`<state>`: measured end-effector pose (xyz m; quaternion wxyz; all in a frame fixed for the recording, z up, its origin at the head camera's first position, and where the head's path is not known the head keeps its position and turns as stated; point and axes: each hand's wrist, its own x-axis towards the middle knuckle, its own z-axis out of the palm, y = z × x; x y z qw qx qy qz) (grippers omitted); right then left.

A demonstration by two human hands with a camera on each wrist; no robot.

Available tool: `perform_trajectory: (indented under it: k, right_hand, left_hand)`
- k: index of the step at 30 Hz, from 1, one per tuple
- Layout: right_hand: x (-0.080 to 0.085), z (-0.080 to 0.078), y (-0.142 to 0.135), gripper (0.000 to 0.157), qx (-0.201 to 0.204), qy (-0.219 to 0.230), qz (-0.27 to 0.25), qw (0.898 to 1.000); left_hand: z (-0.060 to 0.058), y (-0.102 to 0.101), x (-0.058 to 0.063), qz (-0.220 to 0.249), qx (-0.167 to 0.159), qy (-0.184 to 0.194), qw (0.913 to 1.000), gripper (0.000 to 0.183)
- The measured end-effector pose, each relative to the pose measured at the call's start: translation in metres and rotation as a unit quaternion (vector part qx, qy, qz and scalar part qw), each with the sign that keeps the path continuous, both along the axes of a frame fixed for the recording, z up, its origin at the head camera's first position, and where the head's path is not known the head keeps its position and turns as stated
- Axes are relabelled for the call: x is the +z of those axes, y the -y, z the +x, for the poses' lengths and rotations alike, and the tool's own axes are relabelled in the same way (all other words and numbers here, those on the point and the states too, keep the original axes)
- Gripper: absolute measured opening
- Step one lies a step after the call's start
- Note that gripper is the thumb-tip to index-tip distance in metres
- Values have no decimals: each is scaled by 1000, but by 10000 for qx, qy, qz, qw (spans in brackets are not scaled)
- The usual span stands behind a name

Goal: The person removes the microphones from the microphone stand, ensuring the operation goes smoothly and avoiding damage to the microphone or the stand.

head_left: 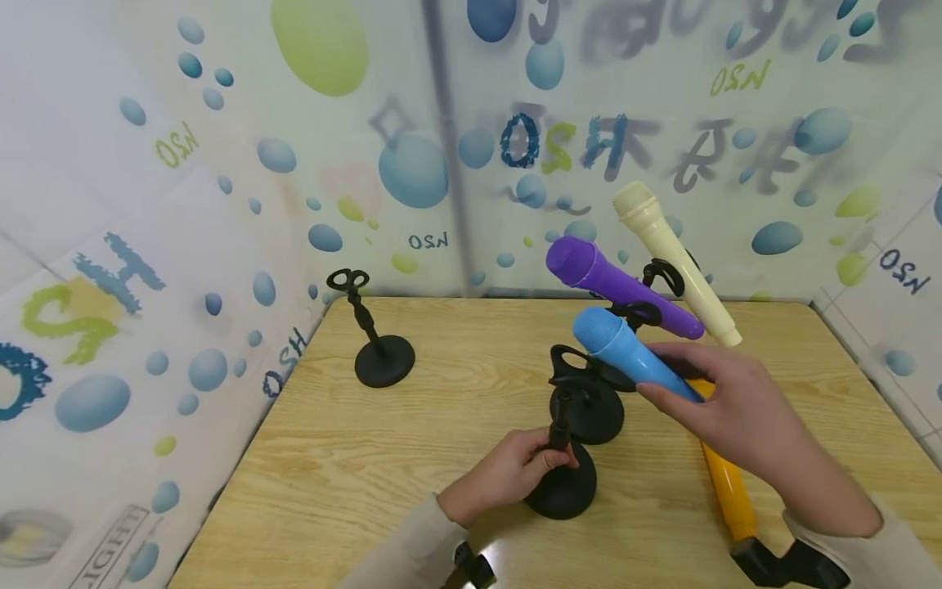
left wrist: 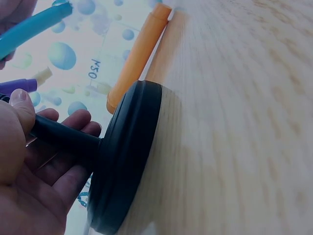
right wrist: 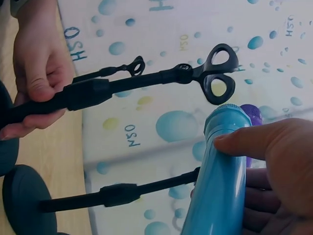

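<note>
Left hand [head_left: 508, 470] grips the near stand [head_left: 560, 436], right hand [head_left: 746, 413] holds the blue microphone [head_left: 634, 355] near that stand's clip [right wrist: 198, 72] — hold the base [head_left: 565, 497] firm against the desk [head_left: 309, 466], line up squarely, ease in gently!

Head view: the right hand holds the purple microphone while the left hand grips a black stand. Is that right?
The colour is wrong: in the head view, the right hand holds the blue microphone, while the left hand grips a black stand.

Your tubular blue plastic microphone [right wrist: 219, 176] looks glossy and smooth-bodied; your round-based black plastic stand [head_left: 562, 494] looks mostly matt.
</note>
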<state>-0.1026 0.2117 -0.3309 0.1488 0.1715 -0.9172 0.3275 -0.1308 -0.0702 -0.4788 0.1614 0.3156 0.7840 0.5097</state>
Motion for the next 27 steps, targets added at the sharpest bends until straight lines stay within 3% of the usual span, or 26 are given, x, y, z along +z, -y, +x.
perform_trajectory:
  k: [5,14,27]
  right_hand:
    - [-13,3,-9,46,-153,477,21,9987]
    - [-40,7,-33,49,-488,864,275,9947]
    - [-70,8,-69,57,-981,1626,535,9803]
  left_hand:
    - [0,1,0,12,5,-44,10000,18]
    - [0,1,-1,74,-54,-100,9999,16]
    - [-1,1,-2,73,-39,-62,9999,18]
